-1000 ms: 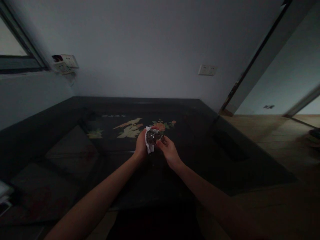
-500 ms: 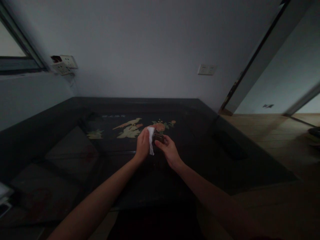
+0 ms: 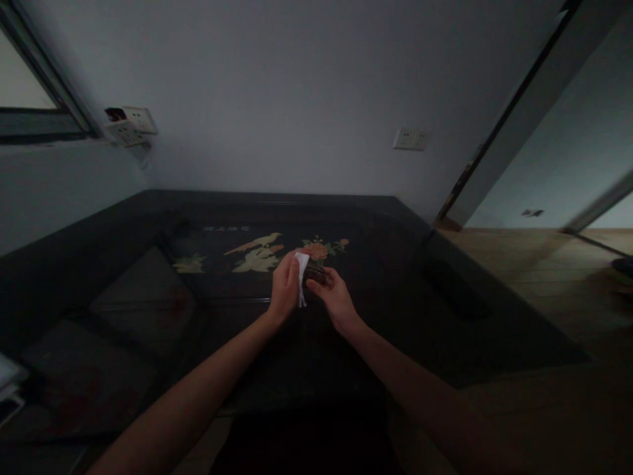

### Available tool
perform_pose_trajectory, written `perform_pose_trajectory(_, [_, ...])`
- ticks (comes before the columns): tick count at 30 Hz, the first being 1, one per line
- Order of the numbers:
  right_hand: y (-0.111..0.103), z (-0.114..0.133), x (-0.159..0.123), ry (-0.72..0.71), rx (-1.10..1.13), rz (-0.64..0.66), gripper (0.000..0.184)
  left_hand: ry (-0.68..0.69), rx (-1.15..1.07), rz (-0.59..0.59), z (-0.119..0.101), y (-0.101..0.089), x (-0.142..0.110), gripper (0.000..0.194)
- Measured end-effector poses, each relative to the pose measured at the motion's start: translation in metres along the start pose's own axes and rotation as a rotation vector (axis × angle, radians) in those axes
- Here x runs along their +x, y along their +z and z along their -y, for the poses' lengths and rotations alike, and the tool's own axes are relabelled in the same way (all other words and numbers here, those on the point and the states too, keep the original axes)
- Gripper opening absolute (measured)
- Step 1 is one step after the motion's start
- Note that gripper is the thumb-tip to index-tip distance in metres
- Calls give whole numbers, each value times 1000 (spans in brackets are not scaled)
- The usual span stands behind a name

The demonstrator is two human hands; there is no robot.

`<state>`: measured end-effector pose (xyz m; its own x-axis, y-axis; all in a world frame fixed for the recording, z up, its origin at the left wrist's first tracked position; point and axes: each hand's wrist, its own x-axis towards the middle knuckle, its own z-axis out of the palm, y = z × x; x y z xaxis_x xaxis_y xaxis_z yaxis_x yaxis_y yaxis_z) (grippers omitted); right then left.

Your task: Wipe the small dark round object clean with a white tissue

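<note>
In the middle of the head view, my left hand [image 3: 284, 288] is closed on a white tissue [image 3: 301, 272], whose lower end hangs below the fingers. My right hand [image 3: 339, 301] grips a small dark brown object [image 3: 315, 272] with a shiny rim, thumb on the near side. The tissue lies against the left side of this object. In the dim light I cannot make out its exact kind. Both hands are close together above a dark, glossy table [image 3: 277, 379]; the left fingers are partly hidden behind the tissue.
A bird picture [image 3: 257, 254] and a flower picture [image 3: 319, 249] decorate the tabletop. A dark flat object [image 3: 457, 290] lies on the right. Wall sockets [image 3: 411, 139] sit above the table's back edge. A white item [image 3: 10, 386] shows at the lower left.
The dark object has tilted and turned slightly in my right hand. The tissue has shifted a little to the right with my left hand. The camera has moved slightly.
</note>
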<state>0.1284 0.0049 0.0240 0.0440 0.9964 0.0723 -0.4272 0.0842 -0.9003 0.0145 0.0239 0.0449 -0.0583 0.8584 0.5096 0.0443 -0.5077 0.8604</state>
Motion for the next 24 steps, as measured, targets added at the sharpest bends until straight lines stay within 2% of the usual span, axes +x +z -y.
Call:
perform_pose_trajectory(3, [0,-1,0,2,-4,-1,42,179,147,72,-6,-2,-5,37])
perform_pose_trajectory(5, [0,-2,0,7,-13,-4,42,183,134,84,-7,-2,-5,39])
perform_pose_trajectory(8, [1,0,-1,1,-38,-3,45,14,-49,17,-5,-1,-2,41])
perform_pose_trajectory(11, [2,2,-1,-16,-72,14,50,-279,-316,-46,1,0,7,38])
perform_pose_trajectory(14, [2,3,0,-28,-76,34,49,-532,-522,-3,5,1,15,33])
perform_pose_trajectory(17, [1,4,0,-24,-68,42,46,-616,-587,31,6,0,19,29])
perform_pose_trajectory(20, [1,4,0,-16,-63,44,43,-530,-509,17,6,1,15,33])
perform_pose_trajectory(24, [0,2,0,-29,-43,17,44,-160,-164,2,2,0,3,42])
